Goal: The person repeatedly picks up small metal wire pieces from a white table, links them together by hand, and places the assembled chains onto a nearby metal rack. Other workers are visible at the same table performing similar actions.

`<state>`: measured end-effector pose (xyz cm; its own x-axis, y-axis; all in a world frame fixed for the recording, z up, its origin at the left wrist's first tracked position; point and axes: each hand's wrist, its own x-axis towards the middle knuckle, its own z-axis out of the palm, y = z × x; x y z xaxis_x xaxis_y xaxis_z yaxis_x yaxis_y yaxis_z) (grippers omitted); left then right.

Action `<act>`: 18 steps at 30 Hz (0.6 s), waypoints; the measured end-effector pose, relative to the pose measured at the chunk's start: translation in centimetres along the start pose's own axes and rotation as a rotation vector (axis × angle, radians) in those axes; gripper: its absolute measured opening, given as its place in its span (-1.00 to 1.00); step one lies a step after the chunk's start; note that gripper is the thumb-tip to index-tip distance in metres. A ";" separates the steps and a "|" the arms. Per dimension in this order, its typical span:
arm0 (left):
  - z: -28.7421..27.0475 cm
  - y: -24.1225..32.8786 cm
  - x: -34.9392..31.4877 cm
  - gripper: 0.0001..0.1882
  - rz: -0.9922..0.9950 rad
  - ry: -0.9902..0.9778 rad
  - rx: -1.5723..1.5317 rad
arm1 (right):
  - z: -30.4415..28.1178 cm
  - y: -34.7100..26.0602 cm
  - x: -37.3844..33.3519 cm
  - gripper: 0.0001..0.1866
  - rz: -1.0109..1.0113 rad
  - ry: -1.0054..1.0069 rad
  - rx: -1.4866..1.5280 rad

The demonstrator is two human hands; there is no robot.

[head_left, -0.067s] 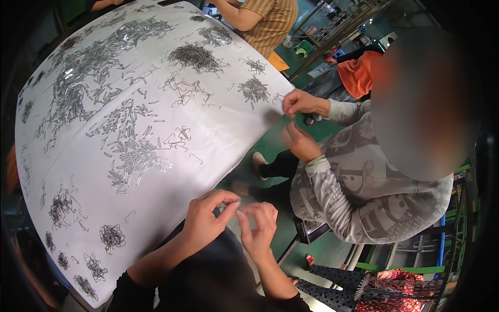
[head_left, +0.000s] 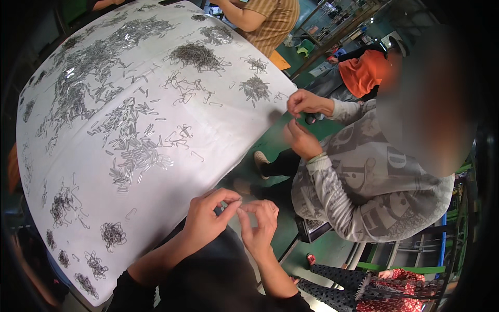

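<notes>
My left hand (head_left: 210, 216) and my right hand (head_left: 260, 226) are raised close together off the near right edge of the white-covered table (head_left: 226, 138). Thumb and index finger are pinched on each, fingertips almost touching. Whatever sits between them is too small to make out. On the table left of my hands lies a loose wire hook (head_left: 131, 213), with a tangled pile of wire hooks (head_left: 113, 235) beyond it. Farther up are scattered small shiny oblong pieces (head_left: 130, 151), bordered by a few bent wire hooks (head_left: 179, 136).
To my right stands a co-worker in a grey patterned top (head_left: 358, 177), both hands pinched near the table edge. Another person in a striped shirt (head_left: 273, 21) is at the far side. A dark heap of wire pieces (head_left: 195, 56) lies toward the back. A dark tray (head_left: 312, 229) is below.
The view has shifted very slightly. My hands keep the same pinched pose, and the co-worker's fingertips have moved a little closer together.
</notes>
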<state>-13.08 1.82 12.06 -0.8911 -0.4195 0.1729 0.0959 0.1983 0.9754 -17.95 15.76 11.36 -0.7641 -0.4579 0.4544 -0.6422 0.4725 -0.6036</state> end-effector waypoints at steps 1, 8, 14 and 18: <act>0.1 0.2 -0.2 -0.90 -0.009 -0.004 -0.012 | -0.1 -0.1 -0.1 -0.86 0.011 -0.002 0.015; 0.0 -0.3 -2.9 -0.89 0.021 0.059 -0.019 | 0.6 -0.4 -1.5 -0.86 -0.078 -0.021 -0.039; -0.4 -1.8 -4.9 -0.89 0.171 0.149 0.125 | 1.0 -0.8 -2.8 -0.84 -0.114 -0.119 -0.045; -1.4 -2.4 -6.3 -0.88 0.158 0.152 0.111 | -0.2 0.4 -2.2 -0.76 0.054 -0.297 0.219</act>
<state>-7.06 2.70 8.85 -0.7913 -0.5023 0.3487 0.1717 0.3648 0.9151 -16.51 17.11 10.25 -0.7248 -0.6502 0.2278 -0.5486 0.3446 -0.7618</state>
